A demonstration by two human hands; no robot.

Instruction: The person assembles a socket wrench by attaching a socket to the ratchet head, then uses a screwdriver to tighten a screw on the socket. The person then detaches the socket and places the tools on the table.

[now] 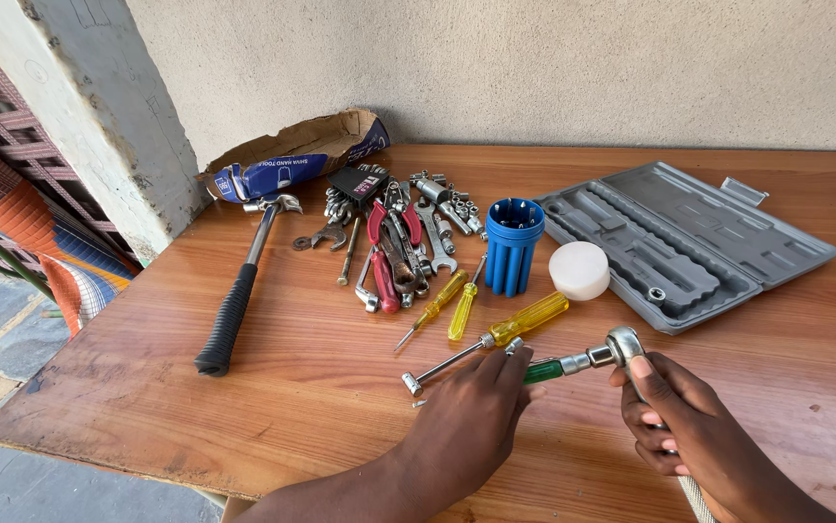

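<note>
My right hand (694, 436) has its fingers (652, 387) closed round the ratchet (625, 347) handle, thumb up by the round head. My left hand (471, 412) fingers (510, 373) pinch the green-handled driver (546, 370), which plugs into the ratchet head. The driver's long axis runs nearly level, left to right, rising slightly toward the ratchet, just above the table (321, 387). The ratchet handle slants down toward me. A yellow screwdriver (525, 320) lies just beyond.
</note>
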